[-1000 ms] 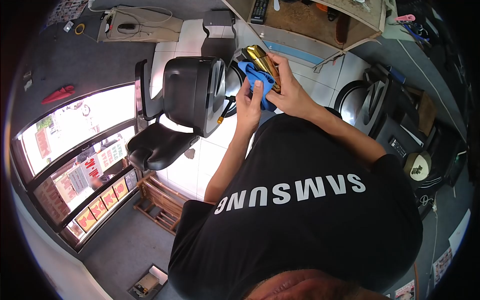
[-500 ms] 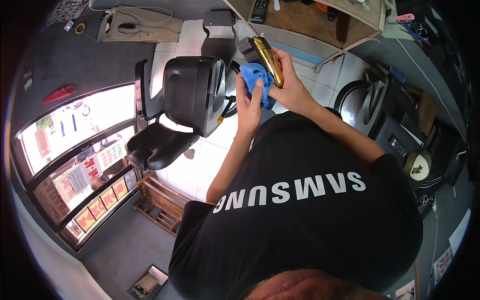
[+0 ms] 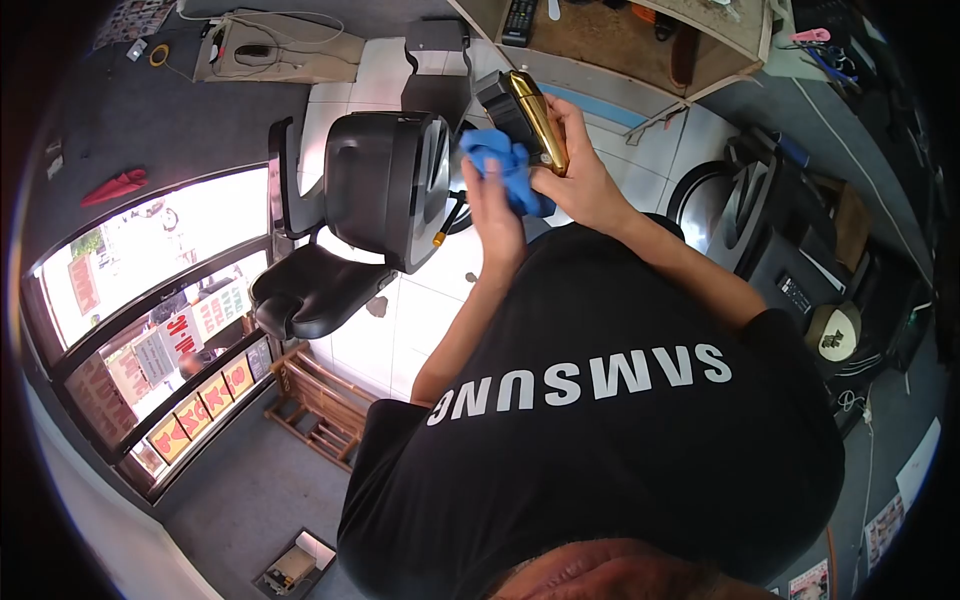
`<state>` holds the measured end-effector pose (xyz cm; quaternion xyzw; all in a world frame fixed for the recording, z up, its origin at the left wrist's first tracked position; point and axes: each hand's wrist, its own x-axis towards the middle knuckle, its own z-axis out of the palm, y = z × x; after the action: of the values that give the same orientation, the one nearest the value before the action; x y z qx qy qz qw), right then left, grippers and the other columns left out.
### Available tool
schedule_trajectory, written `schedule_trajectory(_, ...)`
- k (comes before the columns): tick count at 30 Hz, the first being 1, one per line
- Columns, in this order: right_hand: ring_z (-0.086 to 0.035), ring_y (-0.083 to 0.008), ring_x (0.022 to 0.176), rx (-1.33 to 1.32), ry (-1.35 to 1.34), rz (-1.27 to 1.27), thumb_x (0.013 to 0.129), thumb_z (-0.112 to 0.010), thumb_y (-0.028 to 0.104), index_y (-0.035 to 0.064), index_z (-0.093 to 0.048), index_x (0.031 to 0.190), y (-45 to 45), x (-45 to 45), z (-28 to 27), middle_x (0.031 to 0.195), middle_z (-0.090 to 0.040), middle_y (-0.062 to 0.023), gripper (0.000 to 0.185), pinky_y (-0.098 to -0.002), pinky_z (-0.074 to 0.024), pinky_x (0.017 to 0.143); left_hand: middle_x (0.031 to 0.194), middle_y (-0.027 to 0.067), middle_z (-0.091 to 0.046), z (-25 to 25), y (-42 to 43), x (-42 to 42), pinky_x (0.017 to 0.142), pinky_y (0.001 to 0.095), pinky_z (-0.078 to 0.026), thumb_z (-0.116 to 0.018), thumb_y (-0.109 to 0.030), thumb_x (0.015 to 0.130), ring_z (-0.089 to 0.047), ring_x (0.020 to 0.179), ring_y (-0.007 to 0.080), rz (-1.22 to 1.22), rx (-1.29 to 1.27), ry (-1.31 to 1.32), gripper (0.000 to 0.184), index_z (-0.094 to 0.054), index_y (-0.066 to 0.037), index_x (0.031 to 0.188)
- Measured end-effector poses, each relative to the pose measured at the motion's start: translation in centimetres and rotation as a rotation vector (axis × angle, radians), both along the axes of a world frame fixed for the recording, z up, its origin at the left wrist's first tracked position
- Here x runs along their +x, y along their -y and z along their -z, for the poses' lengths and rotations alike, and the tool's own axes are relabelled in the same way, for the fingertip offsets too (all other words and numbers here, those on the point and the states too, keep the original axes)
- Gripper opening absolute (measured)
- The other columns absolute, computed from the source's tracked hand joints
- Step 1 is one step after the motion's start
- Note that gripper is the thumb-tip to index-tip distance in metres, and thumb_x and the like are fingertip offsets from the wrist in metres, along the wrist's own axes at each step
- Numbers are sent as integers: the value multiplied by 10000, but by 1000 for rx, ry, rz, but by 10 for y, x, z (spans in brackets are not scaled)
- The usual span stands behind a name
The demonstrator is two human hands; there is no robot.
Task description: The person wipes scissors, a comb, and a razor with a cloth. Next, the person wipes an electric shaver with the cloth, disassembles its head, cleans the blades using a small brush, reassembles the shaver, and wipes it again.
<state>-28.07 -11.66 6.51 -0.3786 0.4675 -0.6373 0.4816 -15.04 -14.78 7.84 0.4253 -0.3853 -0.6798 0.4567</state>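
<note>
In my right hand (image 3: 588, 185) is a gold hair clipper (image 3: 542, 125), held tilted, with fingers wrapped round its side. A black part (image 3: 505, 105) lies against the clipper's left side; I cannot tell whether it belongs to it or is a separate piece. My left hand (image 3: 495, 220), slightly blurred, has its fingers on a bunched blue cloth (image 3: 500, 160). The cloth sits just below the black part, and one end hangs close to my right thumb.
Left of my hands stands a black barber chair (image 3: 375, 185). Ahead is a wooden cabinet (image 3: 600, 60) with a remote control (image 3: 519, 22) in it. A second black chair (image 3: 735, 205) is at right. A bamboo bench (image 3: 320, 405) stands near the window.
My left hand and the blue cloth have shifted slightly left, away from the clipper, and the cloth has changed shape. My right hand keeps the clipper nearly still.
</note>
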Motion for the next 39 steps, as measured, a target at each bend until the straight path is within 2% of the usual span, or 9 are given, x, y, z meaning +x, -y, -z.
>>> schedule_trajectory(4, -481, -259, 1389, 1, -98, -61, 923, -676, 48, 32, -248, 1561, -6, 0, -6, 1468, -471, -183, 769, -367, -379, 1156, 1225, 64, -569, 13, 0, 5, 1002, 289, -453, -513, -274, 1134, -550, 1135, 121, 187, -119, 202, 360, -411, -56, 1402)
schedule_trajectory(11, -554, -224, 1297, 122, 480, -237, 908, -656, -31, 14, -203, 1575, -11, -3, -13, 1428, -503, -159, 807, -368, -539, 1018, 908, 58, -629, 24, 13, 10, 471, 278, -490, -469, -303, 1129, -639, 674, 163, -59, 33, 32, 314, -490, -38, 1295)
schedule_trajectory(14, -578, -196, 1257, 98, 533, -256, 896, -647, -55, 18, -203, 1580, -7, -6, -11, 1413, -506, -154, 819, -363, -603, 899, 936, 69, -647, 30, 21, 20, 558, 296, -541, -429, -345, 1131, -658, 727, 181, -115, 181, -134, 369, -487, -44, 1337)
schedule_trajectory(19, -563, -241, 1278, 77, 237, -161, 892, -683, -14, 8, -238, 1566, 0, -15, -5, 1435, -483, -169, 808, -364, -498, 1053, 1230, 91, -612, -6, 6, 4, 836, 376, -572, -392, -441, 1147, -633, 1094, 218, -186, 123, -181, 424, -477, -99, 1382)
schedule_trajectory(23, -519, -301, 1334, -14, -146, -44, 911, -698, 45, -12, -269, 1533, -5, -1, -7, 1443, -463, -207, 758, -380, -407, 1133, 1418, 116, -520, 1, -4, -6, 1136, 377, -419, -446, -398, 1145, -529, 1306, 200, 19, -74, 239, 499, -356, -81, 1521)
schedule_trajectory(30, -477, -276, 1413, 40, -219, -133, 906, -634, -22, -2, -265, 1540, -17, 6, 7, 1479, -480, -193, 734, -362, -371, 1178, 1432, 133, -510, 31, -6, 5, 1107, 336, -430, -433, -421, 1146, -517, 1307, 202, -34, 51, 331, 609, -283, -18, 1577)
schedule_trajectory(33, -591, -280, 1203, 41, -32, -149, 880, -627, -8, -15, -301, 1517, -16, 2, 6, 1300, -526, -161, 716, -389, -475, 1063, 1223, 88, -600, 67, 6, 17, 980, 328, -501, -405, -393, 1156, -595, 1121, 175, -25, -282, 459, 429, -465, -25, 1369)
schedule_trajectory(37, -626, -153, 917, 194, 414, -300, 842, -592, -67, 17, -305, 1540, -18, -8, -1, 1260, -552, -124, 759, -325, -553, 766, 1087, 62, -614, 43, 24, 26, 856, 308, -533, -405, -376, 1154, -610, 963, 137, -25, -124, 288, 366, -519, -47, 1268)
schedule_trajectory(39, -632, -188, 989, 169, 354, -263, 846, -599, -56, 11, -307, 1533, -17, -10, 1, 1248, -557, -119, 749, -348, -550, 849, 1089, 63, -611, 33, 23, 18, 844, 300, -534, -430, -408, 1144, -607, 951, 129, -117, -138, 201, 406, -528, -50, 1308)
